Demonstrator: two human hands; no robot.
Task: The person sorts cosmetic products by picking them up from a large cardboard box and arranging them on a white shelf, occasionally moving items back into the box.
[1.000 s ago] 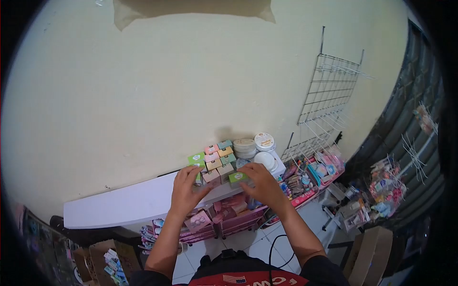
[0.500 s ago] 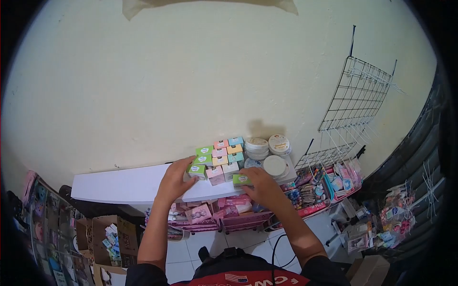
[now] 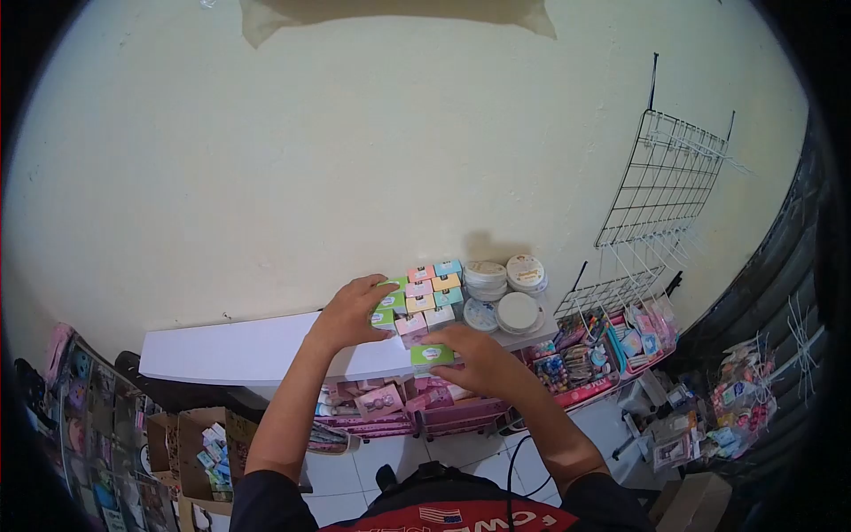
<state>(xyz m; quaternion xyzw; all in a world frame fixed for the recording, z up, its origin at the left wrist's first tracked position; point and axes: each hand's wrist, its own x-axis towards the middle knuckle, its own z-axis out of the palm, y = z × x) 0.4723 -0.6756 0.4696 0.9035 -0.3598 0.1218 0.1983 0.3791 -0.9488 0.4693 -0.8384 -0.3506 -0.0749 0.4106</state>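
On the white shelf (image 3: 239,355), small boxes stand in rows: green boxes (image 3: 388,302) at the left, then pink, yellow, blue and white boxes (image 3: 419,302). My left hand (image 3: 352,312) rests against the left side of the green boxes, fingers spread around them. My right hand (image 3: 474,359) grips a separate green box (image 3: 432,355) in front of the rows, near the shelf's front edge. Round white tubs (image 3: 518,312) are stacked just right of the rows.
Beneath the shelf are pink baskets of goods (image 3: 381,401). A wire grid (image 3: 665,182) hangs on the right wall. Cardboard boxes (image 3: 204,443) sit at the lower left, beside a display rack (image 3: 89,426). Bagged goods (image 3: 737,395) hang at the right.
My right hand has moved left with the green box, from the right front of the rows to before their middle. My left hand has shifted up along the green boxes. The view has shifted slightly.
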